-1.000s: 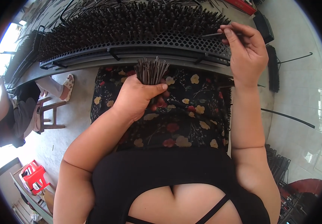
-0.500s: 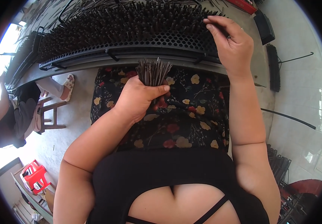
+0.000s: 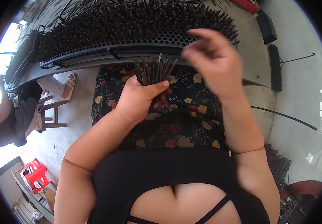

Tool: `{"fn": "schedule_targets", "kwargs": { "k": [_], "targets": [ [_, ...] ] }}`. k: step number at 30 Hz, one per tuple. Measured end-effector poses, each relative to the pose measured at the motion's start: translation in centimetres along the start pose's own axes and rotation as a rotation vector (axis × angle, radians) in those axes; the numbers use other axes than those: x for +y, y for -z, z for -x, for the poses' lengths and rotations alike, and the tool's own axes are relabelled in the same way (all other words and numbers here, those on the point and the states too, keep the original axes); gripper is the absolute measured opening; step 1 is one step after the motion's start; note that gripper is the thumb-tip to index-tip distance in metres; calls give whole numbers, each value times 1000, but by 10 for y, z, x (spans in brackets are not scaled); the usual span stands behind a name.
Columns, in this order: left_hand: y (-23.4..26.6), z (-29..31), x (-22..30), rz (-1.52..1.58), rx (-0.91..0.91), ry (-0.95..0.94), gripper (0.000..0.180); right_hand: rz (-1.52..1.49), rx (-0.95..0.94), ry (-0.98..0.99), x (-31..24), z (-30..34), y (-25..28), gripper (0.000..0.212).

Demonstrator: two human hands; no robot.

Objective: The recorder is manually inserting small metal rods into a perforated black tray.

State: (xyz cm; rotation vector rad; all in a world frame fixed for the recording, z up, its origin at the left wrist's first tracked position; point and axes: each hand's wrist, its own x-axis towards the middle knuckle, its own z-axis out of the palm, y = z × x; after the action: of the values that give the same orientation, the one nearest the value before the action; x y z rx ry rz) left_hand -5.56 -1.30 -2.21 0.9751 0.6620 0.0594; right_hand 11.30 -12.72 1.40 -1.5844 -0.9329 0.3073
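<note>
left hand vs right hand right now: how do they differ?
The left hand is closed in a fist around a bundle of thin dark rods; the right hand looks empty, fingers loosely curled. The left hand rests low over the floral lap; the right hand is raised higher, near the edge of the perforated rack. The left is sharp, the right motion-blurred. Both are bare.

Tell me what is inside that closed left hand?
The left hand clasps a bundle of thin dark rods, their upper ends fanning out above the fist. Their lower ends are covered by the fingers.
</note>
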Motion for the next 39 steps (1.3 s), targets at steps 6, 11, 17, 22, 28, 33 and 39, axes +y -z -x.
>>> {"fn": "schedule_targets", "kwargs": {
  "k": [6,11,17,22,28,33,39],
  "targets": [
    [-11,5,4,19,-45,-53,13,-413,-170,-336,10,22,-14,20],
    [-5,4,5,3,0,-7,12,-476,73,-205,8,10,12,20],
    [-2,0,2,-37,23,74,11,-68,481,230,30,-18,71,19],
    [-5,0,4,-76,30,72,12,-69,421,198,41,-17,82,18],
    [-3,-3,1,-87,44,58,12,-53,408,196,47,-18,87,15],
    [-5,-3,0,-105,38,69,14,217,345,256,44,-29,66,13],
    [-3,-3,1,-131,42,84,20,347,222,385,32,-44,65,16]
  ]
}}
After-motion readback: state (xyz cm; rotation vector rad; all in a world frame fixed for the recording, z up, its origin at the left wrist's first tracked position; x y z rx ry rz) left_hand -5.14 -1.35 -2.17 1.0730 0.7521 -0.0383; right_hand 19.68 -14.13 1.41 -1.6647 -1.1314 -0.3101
